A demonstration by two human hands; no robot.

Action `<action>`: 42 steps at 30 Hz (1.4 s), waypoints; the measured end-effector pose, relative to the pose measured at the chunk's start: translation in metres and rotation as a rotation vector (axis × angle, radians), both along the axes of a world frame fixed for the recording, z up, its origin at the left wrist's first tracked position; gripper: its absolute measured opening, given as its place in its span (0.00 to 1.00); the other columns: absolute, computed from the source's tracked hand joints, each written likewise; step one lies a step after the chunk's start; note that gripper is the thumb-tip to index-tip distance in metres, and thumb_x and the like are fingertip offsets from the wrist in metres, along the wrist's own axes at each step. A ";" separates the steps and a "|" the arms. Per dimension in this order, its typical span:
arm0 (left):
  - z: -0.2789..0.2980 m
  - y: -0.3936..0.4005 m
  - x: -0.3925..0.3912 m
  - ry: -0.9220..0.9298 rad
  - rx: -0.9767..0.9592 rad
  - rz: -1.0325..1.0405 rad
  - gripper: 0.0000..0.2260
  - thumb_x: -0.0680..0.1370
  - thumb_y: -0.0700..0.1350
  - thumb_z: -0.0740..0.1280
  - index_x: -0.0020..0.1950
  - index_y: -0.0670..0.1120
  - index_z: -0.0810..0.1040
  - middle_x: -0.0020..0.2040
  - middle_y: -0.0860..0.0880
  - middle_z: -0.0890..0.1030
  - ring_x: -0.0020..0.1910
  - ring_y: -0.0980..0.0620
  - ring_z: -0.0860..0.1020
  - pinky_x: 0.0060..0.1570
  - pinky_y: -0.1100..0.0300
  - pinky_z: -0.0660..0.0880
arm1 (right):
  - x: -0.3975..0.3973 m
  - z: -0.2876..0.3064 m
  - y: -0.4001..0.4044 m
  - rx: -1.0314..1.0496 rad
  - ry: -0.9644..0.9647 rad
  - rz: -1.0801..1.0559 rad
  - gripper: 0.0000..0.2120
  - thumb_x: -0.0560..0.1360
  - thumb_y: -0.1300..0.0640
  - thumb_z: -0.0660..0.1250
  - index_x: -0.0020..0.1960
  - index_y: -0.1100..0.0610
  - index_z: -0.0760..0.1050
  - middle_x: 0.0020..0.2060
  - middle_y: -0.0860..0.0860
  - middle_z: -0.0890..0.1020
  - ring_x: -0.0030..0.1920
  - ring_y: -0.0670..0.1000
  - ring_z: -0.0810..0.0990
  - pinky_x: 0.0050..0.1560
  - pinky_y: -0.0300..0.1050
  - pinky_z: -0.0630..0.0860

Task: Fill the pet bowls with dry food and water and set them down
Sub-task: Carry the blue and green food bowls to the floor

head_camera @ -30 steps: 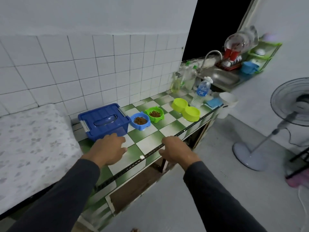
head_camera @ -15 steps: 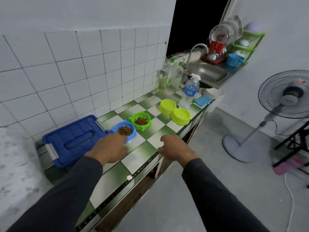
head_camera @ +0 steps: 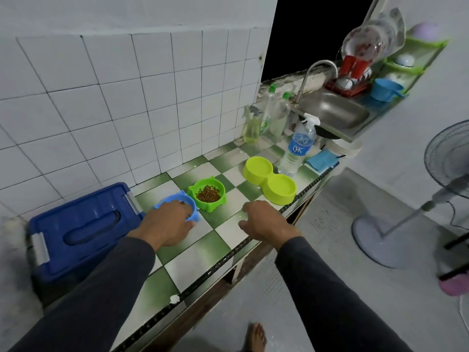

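Hands over the tiled surface [head_camera: 215, 240]; my left hand [head_camera: 166, 222] covers the blue bowl [head_camera: 175, 199], fingers seemingly curled on its near rim, though the grip is partly hidden; my right hand [head_camera: 264, 222] hangs loosely curled, holding nothing; the green bowl [head_camera: 206, 193] holds kibble; the yellow double bowl [head_camera: 269, 180] sits beside the water bottle [head_camera: 297, 151].

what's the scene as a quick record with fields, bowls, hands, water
blue bowl: on the counter, mostly covered by the left hand
green bowl: holds dry food, beside the blue bowl
double bowl: yellow-green, no food in it
water bottle: upright behind the double bowl
right hand: over the counter edge, holds nothing
blue box: lid on
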State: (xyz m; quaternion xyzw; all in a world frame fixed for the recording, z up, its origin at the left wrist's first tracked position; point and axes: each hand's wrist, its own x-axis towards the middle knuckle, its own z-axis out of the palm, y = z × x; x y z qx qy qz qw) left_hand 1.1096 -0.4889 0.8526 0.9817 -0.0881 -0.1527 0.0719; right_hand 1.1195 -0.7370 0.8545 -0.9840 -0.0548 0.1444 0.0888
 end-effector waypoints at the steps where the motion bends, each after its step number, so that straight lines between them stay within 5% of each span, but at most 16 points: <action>1: -0.003 -0.003 0.007 -0.010 -0.004 0.023 0.12 0.82 0.56 0.60 0.61 0.55 0.78 0.60 0.50 0.79 0.52 0.47 0.76 0.47 0.54 0.73 | 0.011 -0.002 -0.004 0.005 0.002 0.021 0.20 0.77 0.47 0.66 0.65 0.55 0.74 0.62 0.57 0.79 0.62 0.60 0.77 0.60 0.55 0.77; 8: -0.009 -0.032 0.036 -0.054 -0.035 0.233 0.12 0.82 0.56 0.61 0.61 0.54 0.78 0.54 0.47 0.75 0.49 0.46 0.74 0.48 0.50 0.77 | 0.084 -0.004 -0.028 0.037 -0.003 0.223 0.20 0.79 0.48 0.66 0.67 0.56 0.74 0.64 0.57 0.78 0.65 0.60 0.76 0.61 0.53 0.76; 28: -0.055 -0.023 0.059 -0.061 -0.168 0.661 0.21 0.83 0.54 0.63 0.76 0.49 0.71 0.68 0.45 0.71 0.66 0.43 0.72 0.65 0.46 0.74 | 0.192 -0.043 0.023 0.025 0.094 0.573 0.18 0.77 0.49 0.67 0.63 0.57 0.78 0.58 0.58 0.82 0.58 0.60 0.79 0.54 0.48 0.75; 37: -0.098 -0.001 0.072 0.007 -0.257 0.740 0.19 0.83 0.49 0.63 0.73 0.45 0.72 0.66 0.40 0.71 0.63 0.40 0.74 0.63 0.46 0.73 | 0.211 -0.073 0.051 0.072 0.167 0.536 0.17 0.78 0.52 0.68 0.65 0.58 0.77 0.58 0.57 0.82 0.58 0.59 0.80 0.51 0.44 0.72; 42: -0.125 -0.003 0.073 0.019 -0.331 0.809 0.20 0.82 0.47 0.64 0.74 0.47 0.69 0.65 0.41 0.70 0.62 0.39 0.73 0.63 0.43 0.74 | 0.215 -0.098 0.050 0.077 0.206 0.444 0.20 0.77 0.53 0.67 0.67 0.58 0.76 0.62 0.59 0.79 0.60 0.60 0.78 0.59 0.48 0.75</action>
